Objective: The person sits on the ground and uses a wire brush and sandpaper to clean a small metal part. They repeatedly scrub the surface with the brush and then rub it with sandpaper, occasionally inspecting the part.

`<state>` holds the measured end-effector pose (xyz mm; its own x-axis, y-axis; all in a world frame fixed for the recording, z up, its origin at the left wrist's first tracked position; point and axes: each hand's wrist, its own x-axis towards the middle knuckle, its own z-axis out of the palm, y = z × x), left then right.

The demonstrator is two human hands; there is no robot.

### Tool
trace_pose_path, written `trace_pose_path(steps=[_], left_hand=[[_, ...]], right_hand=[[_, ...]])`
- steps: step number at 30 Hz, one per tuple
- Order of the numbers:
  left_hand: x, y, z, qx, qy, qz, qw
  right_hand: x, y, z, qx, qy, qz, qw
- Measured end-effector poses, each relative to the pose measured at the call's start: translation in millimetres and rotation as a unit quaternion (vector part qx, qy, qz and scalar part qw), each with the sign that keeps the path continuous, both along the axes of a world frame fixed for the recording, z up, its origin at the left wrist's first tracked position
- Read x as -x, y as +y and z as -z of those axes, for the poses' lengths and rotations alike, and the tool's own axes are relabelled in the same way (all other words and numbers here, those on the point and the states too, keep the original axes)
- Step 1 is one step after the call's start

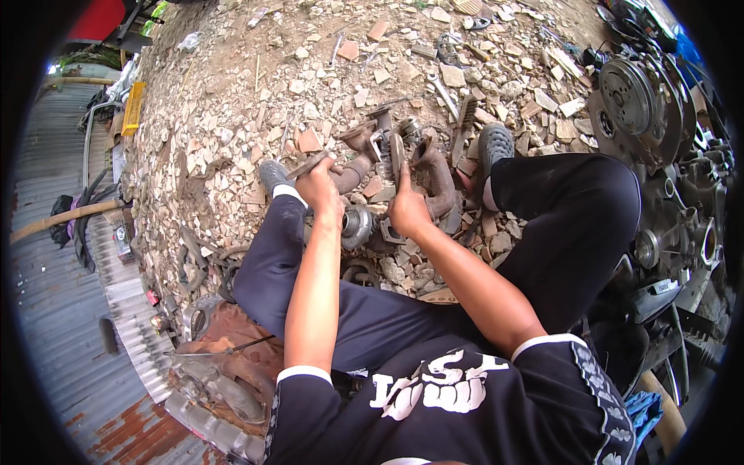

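Both hands work over a rusty branched exhaust pipe assembly on the stony ground between my feet. My left hand is closed round a flat, dark rusty metal piece beside the left pipe. My right hand is closed on a narrow, rusty flat metal piece that points away from me, its index finger laid along it. Whether this piece is loose or part of the assembly, I cannot tell. Close in front of my wrists sits a round, grey turbocharger-like housing.
A wrench and a dark brush-like tool lie beyond the pipes. Engine parts with a round pulley are piled at right. Corrugated metal sheets line the left. A rusty metal casting lies at lower left, near my leg.
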<state>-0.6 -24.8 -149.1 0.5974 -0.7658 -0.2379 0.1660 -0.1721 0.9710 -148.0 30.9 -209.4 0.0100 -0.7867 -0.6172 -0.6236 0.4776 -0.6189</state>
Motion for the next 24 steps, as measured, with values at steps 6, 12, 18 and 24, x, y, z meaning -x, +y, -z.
trace_pose_path(steps=[6, 12, 18, 24], left_hand=[[13.6, -3.7, 7.5, -0.014, 0.038, -0.009, 0.999], [-2.0, 3.3, 3.6, -0.005, 0.018, -0.010, 1.000], [12.6, -2.6, 8.1, 0.018, 0.040, -0.002, 0.999], [0.9, -0.2, 7.4, -0.011, 0.002, -0.009, 1.000]], right_hand=[[13.8, -71.4, 32.1, 0.007, 0.064, 0.023, 0.998], [-2.2, 1.9, -13.5, -0.014, 0.006, -0.002, 1.000], [13.1, -66.0, 19.5, -0.011, 0.053, 0.001, 0.999], [5.4, 3.0, -21.8, 0.007, -0.007, -0.012, 1.000]])
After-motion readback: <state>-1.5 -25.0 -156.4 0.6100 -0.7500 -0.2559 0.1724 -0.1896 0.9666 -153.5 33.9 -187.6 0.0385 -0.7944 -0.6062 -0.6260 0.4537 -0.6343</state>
